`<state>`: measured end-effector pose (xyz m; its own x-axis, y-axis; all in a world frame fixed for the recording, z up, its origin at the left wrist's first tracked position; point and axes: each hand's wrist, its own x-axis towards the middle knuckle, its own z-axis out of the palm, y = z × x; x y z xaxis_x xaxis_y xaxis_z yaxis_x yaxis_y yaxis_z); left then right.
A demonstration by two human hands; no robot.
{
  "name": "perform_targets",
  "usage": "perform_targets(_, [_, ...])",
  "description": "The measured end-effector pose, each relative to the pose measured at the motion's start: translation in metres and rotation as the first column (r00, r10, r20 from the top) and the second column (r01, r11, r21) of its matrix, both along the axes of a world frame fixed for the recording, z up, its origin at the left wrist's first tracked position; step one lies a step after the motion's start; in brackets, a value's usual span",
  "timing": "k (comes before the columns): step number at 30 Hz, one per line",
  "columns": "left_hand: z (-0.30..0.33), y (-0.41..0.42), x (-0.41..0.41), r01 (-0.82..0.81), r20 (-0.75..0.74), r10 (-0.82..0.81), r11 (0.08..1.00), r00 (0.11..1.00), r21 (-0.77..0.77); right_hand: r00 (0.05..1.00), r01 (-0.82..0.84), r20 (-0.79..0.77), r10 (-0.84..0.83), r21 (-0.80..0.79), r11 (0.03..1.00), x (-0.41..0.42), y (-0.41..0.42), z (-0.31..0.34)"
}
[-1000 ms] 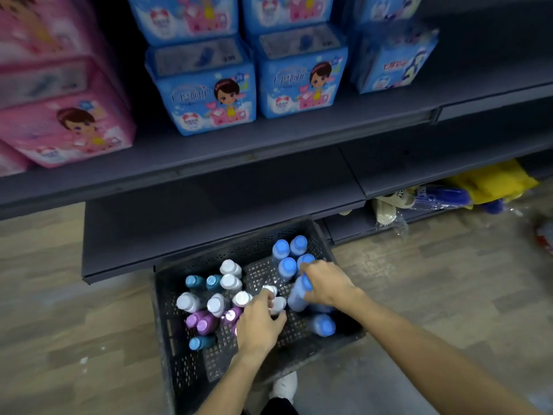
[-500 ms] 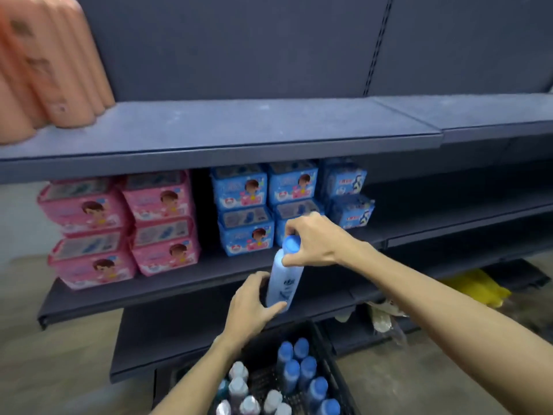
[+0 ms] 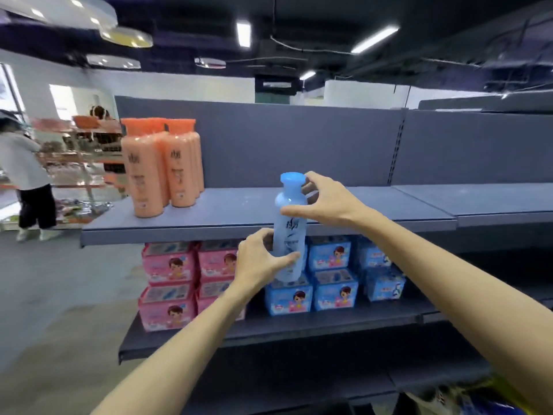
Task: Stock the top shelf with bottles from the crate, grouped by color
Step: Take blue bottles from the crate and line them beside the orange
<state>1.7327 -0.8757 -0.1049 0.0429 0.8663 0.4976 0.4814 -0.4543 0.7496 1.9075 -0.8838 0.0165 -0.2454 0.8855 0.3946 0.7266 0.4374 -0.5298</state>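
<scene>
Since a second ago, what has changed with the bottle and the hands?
The blue bottle came out of the crate and rose to top shelf height. The left hand took its lower body. The right hand stayed near its cap. The orange bottles stayed put.

1. The bottle [image 3: 289,232], dead centre, is pale blue with a brighter blue cap.
2. At ten o'clock, orange bottles [image 3: 163,167] with orange caps.
3. The top shelf [image 3: 374,205] is slate grey.
4. Below: pink boxes [image 3: 170,283] at eight o'clock, blue boxes [image 3: 332,277] beside them, each with a cartoon child.
</scene>
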Motion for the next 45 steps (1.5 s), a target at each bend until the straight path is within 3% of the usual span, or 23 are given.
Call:
perform_targets(5, [0.043,-0.002,-0.029,-0.014,0.028,0.013,0.999,1.0,0.038,0.992,-0.024,-0.121,0.023,-0.006,1.0,-0.029,0.003,0.008])
perform_targets(16, [0.084,-0.017,-0.094,-0.133,0.08,0.125,0.986,0.989,0.101,0.979,-0.044,-0.196,0.062,0.095,0.994,-0.109,0.006,0.049])
perform_targets(22, [0.081,-0.01,-0.113,-0.242,-0.017,0.244,0.967,0.97,0.076,0.956,-0.046,-0.288,0.052,0.03,0.999,-0.134,0.026,0.052])
perform_targets(32, [0.075,0.055,-0.115,-0.362,-0.124,0.352,0.93,0.928,-0.068,0.969,0.016,-0.245,-0.022,-0.026,1.0,-0.155,0.087,0.04])
perform_targets(38, [0.067,0.113,-0.117,-0.357,-0.139,0.346,0.932,0.928,-0.061,0.97,0.029,-0.238,-0.047,-0.079,0.996,-0.162,0.143,0.036])
perform_targets(45, [0.072,0.174,-0.113,-0.421,-0.261,0.394,0.905,0.881,-0.057,0.976,-0.001,-0.218,-0.02,-0.095,0.995,-0.171,0.226,0.032])
